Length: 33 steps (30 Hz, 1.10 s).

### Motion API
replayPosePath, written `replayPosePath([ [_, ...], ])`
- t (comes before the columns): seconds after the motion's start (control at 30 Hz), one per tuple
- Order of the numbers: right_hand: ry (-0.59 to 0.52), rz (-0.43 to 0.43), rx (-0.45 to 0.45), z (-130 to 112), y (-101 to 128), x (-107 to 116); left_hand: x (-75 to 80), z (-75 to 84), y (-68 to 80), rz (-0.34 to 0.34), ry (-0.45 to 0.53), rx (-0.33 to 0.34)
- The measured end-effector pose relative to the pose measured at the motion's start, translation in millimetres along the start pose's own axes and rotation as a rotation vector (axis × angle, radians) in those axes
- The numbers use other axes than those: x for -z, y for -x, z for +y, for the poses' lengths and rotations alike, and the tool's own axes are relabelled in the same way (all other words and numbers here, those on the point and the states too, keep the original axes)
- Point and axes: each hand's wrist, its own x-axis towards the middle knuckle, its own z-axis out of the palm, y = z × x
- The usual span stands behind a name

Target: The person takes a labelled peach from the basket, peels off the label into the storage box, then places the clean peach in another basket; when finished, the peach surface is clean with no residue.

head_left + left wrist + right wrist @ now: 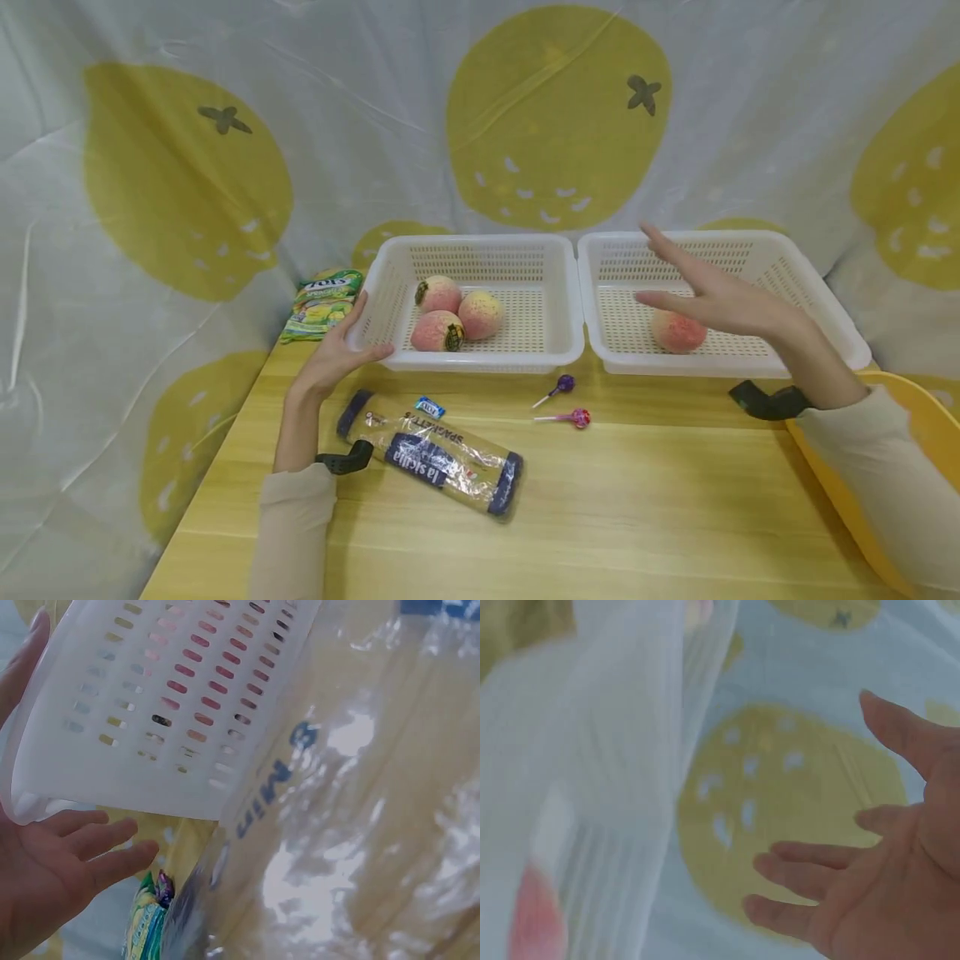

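My left hand [335, 354] is at the front left corner of the left white basket [480, 360]. Its thumb touches the front rim, and its straight fingers lie along the outer left side. Three pink and yellow peaches [481, 315] are grouped in that basket's left half. Above the right white basket [697, 364], my right hand [716, 296] hovers with its fingers spread, holding nothing. Below it, one pinkish peach [678, 333] lies in the basket, partly hidden by the hand.
In front of the baskets lie a spaghetti pack [435, 454], a small blue wrapped candy [430, 407], a purple lollipop [566, 383] and a red lollipop [581, 417]. A green candy bag [322, 308] is at the left. A yellow tub [922, 417] stands at the right edge.
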Motion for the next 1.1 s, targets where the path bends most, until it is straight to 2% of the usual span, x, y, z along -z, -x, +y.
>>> replayPosePath([
  [0.17, -0.045, -0.036, 0.122, -36.1, -44.2, -53.5, -0.1, -2.7, -1.0, -0.003, 0.055, -0.017],
  [0.33, -0.068, -0.113, 0.260, -56.5, -90.0, -97.7, -0.4, -4.8, -1.8, 0.008, 0.074, -0.014],
  [0.57, -0.120, -0.204, 0.288, -72.9, -137.1, -143.5, -1.9, -6.2, -1.6, 0.010, 0.092, -0.017],
  [0.73, -0.207, -0.260, 0.341, -81.8, -159.1, -166.3, -2.1, -8.3, -2.1, 0.003, 0.107, -0.029],
  [0.8, -0.222, -0.256, 0.359, -83.8, -166.1, -174.8, -2.0, -8.4, -2.2, 0.004, 0.109, -0.031],
  [1.0, -0.205, -0.186, 0.345, -84.3, -178.2, -193.9, -2.1, -8.0, -2.9, 0.004, 0.117, -0.028],
  [1.1, -0.152, -0.143, 0.355, -84.4, -181.6, -198.5, -1.8, -8.2, -2.2, 0.007, 0.120, -0.028],
])
